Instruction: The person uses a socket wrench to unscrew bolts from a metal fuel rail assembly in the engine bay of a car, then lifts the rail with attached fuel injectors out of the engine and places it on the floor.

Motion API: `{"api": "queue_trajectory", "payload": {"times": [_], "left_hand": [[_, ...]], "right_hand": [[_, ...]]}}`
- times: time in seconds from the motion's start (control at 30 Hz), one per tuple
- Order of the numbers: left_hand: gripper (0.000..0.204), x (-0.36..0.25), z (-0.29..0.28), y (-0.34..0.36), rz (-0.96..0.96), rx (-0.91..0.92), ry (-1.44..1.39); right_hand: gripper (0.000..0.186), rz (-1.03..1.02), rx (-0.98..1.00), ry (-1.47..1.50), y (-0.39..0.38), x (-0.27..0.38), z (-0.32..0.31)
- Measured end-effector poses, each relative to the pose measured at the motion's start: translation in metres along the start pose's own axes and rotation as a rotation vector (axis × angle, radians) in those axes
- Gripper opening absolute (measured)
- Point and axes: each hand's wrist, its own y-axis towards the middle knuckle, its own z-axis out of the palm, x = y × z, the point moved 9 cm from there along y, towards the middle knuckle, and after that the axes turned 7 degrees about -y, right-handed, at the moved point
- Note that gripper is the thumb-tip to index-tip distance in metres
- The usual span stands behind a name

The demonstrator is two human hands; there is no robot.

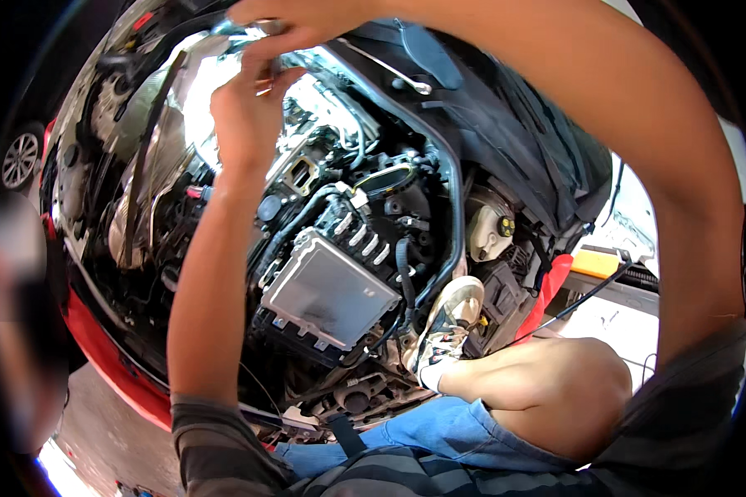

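Person: grey-and-dark striped short sleeves (224,447), blue denim shorts (439,435), white sock, worn grey sneaker (449,319) with laces.

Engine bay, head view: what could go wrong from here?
1. Both hands, left hand and right hand, work on something small and glary at the far top; whatever is there could drop into the crowded engine bay.
2. The person's shoe rests inside the bay beside the grey control box; a slip could hit hoses or wiring.
3. The long overhead reach looks unsteady.
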Motion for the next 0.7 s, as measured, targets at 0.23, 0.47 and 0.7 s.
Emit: {"api": "queue_trajectory", "payload": {"times": [0.23,0.47,0.7], "left_hand": [[0.024,0.026,0.008,0.016,-0.136,0.179,0.267],[0.015,0.045,0.037,0.01,-0.063,0.529,-0.33],[0.025,0.017,0.012,-0.013,0.053,0.16,0.054]], "right_hand": [[0.033,0.379,0.269,0.045,0.006,-0.005,0.012],[0.033,0.282,0.193,-0.004,0.007,-0.017,0.021],[0.042,-0.112,0.249,-0.205,0.007,0.01,0.012]]}}
